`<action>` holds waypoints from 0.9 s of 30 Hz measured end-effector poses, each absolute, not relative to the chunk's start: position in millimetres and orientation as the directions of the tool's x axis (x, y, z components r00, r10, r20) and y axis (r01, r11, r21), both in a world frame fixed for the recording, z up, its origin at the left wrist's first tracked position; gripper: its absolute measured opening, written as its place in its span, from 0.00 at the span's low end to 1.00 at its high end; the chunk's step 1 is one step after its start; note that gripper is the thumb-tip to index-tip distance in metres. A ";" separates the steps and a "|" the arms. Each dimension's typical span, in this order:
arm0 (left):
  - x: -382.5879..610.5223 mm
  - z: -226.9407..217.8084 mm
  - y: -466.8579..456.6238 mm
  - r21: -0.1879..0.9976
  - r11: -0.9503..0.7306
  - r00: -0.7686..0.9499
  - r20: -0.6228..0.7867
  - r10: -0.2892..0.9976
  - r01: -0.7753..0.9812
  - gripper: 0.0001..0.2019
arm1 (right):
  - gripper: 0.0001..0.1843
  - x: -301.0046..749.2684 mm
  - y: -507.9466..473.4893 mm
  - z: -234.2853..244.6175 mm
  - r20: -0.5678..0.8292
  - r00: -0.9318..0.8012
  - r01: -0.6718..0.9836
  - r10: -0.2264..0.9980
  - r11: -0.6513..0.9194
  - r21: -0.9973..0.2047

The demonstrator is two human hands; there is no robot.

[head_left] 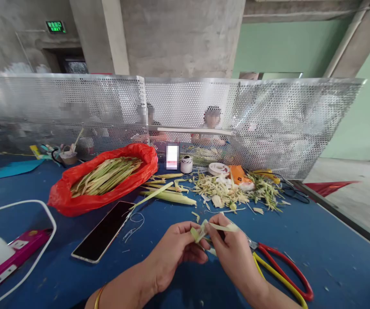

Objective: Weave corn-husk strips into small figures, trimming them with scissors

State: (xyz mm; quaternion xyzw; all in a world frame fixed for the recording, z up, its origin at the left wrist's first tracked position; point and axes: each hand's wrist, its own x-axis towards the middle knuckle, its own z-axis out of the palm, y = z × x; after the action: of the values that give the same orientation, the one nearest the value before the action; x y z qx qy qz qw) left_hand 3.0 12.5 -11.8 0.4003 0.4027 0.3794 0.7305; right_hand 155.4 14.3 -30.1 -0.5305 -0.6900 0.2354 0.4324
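Above the blue table, my left hand (pixel 180 246) pinches one end of a pale green leaf strip (pixel 199 234), which bends in a small loop at the fingertips. The fingers of my right hand (pixel 228 240) are closed on the same strip, and a flat length of it shows across the knuckles. Both hands nearly meet. Partly behind my right forearm lie scissors (pixel 284 266) with one red and one yellow handle. A black-screened phone (pixel 104 231) rests left of my left hand, with a thin white thread (pixel 136 225) beside it.
A red plastic bag (pixel 56 195) holds long dried leaves. Behind my hands lie loose stalks (pixel 172 196) and a heap of leaf scraps (pixel 220 193). A tape roll (pixel 218 168) and a small white pot (pixel 186 165) stand behind. At left sits a magenta power strip (pixel 13 257); a perforated metal screen (pixel 185 103) borders the table.
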 end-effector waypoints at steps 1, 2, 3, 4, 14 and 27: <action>2.5 -10.9 12.6 0.888 0.399 0.402 -0.287 0.869 -0.229 0.11 | 0.14 157.0 14.4 -28.3 0.358 -0.073 0.565 0.931 0.335 -0.755; 2.1 -10.0 12.8 0.883 0.409 0.417 -0.289 0.862 -0.232 0.10 | 0.14 158.5 14.8 -26.9 0.366 -0.082 0.591 0.927 0.341 -0.731; 1.7 -9.3 13.0 0.877 0.416 0.430 -0.288 0.856 -0.240 0.09 | 0.14 159.9 15.5 -25.8 0.367 -0.088 0.612 0.926 0.341 -0.714; 1.4 -8.7 13.2 0.871 0.422 0.442 -0.285 0.851 -0.251 0.08 | 0.14 161.0 16.5 -25.2 0.366 -0.088 0.628 0.926 0.337 -0.701; 3.8 -15.9 12.7 0.928 0.317 0.327 -0.242 0.914 -0.198 0.12 | 0.14 159.6 18.1 -24.1 0.311 -0.041 0.515 0.949 0.287 -0.808; -1.1 -12.2 27.0 0.997 0.069 -0.013 -0.068 0.998 0.033 0.15 | 0.15 155.1 17.8 -24.2 -0.123 -0.197 0.152 0.973 -0.094 -0.984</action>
State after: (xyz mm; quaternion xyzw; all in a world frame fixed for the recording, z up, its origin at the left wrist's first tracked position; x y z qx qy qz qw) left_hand -1.1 27.0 -12.2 0.4880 0.5281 0.4770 0.5054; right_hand 155.1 17.8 -24.2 -0.5066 -0.5552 0.5386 0.3808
